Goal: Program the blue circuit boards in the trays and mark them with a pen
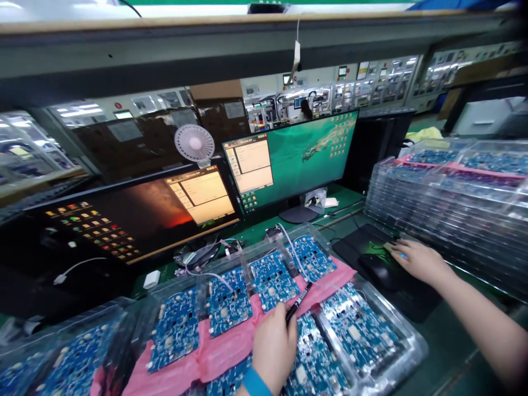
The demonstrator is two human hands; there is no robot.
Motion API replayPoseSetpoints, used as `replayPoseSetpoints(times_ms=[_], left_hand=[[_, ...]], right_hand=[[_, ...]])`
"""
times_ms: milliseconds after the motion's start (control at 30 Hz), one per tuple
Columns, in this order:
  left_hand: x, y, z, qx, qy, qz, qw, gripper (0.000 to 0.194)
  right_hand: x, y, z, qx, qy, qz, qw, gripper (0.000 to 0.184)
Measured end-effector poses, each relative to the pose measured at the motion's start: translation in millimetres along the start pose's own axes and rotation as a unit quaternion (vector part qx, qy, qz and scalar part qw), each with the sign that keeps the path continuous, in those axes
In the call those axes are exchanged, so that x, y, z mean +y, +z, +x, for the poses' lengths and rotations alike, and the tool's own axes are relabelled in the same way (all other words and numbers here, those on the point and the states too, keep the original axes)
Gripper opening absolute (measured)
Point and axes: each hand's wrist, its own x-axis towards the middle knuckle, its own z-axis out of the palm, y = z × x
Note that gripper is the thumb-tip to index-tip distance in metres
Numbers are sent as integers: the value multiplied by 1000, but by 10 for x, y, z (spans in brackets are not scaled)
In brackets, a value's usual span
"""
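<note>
1 left hand (275, 342) gripping pen (298, 303), right hand (421, 262) outstretched palm-down

We see clear, glossy plastic in the tray (413, 345) and the stacked trays (447, 206), while the pink sheet (225, 349) looks matt, thin and creased. The circuit boards (175, 324) have rough, component-studded faces. We also see a smooth plastic pen (300, 301), a matt mouse pad (414, 302) and 2 smooth screens (305, 157).
</note>
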Motion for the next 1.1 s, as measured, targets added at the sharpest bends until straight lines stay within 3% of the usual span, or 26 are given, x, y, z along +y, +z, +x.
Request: replayPoseSetpoints(times_ms=[200, 433, 533, 667, 767, 867, 967, 1100], left_hand=[[40, -28, -19, -3, -15, -10, 1000, 16], [74, -54, -4, -20, -37, 0, 999, 18], [57, -25, -11, -18, -39, 7, 999, 18], [39, -25, -35, 2, -34, 5, 999, 18], [29, -123, -54, 20, -28, 6, 999, 16], [21, -307, -113, 40, -21, 6, 999, 15], [5, -489, -256, 45, -19, -10, 999, 15], [-86, -569, -503, -7, 23, -39, 999, 12]], right_hand=[[147, 350, 73, -33, -26, 32, 999, 39], [172, 413, 144, -42, 4, 54, 998, 39], [143, 328, 168, -43, 27, 61, 997, 44], [-61, 54, 156, 1, 44, 67, 997, 47], [-303, -184, 105, 56, 8, 93, 994, 43], [-412, -269, 78, 73, -45, 94, 992, 40], [-268, -132, 104, 39, -23, 59, 997, 41], [102, 197, 157, 1, 10, 38, 999, 42]])
